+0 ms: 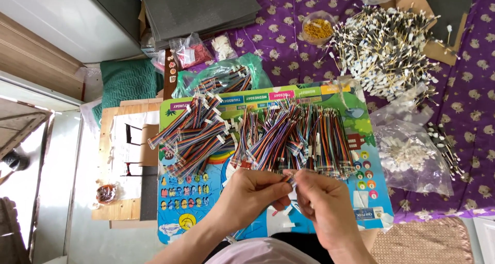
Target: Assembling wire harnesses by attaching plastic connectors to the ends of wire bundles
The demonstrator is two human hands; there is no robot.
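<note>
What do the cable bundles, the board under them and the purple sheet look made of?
Cable bundles: thin plastic-coated wires, many colours, with white ends that look like plastic connectors. Board: probably glossy printed card or plastic; its bright print shows a slight sheen. Purple sheet: soft woven fabric, matt, with a repeated pale print.

Two bare forearms come up from the bottom edge, with no sleeves, watch, bracelet or rings to be seen. The left hand (252,192) and the right hand (322,199) are ungloved, with short plain nails on the fingers (289,185). Below the arms shows a pale pink garment (258,252) over dark trousers (301,243)
</note>
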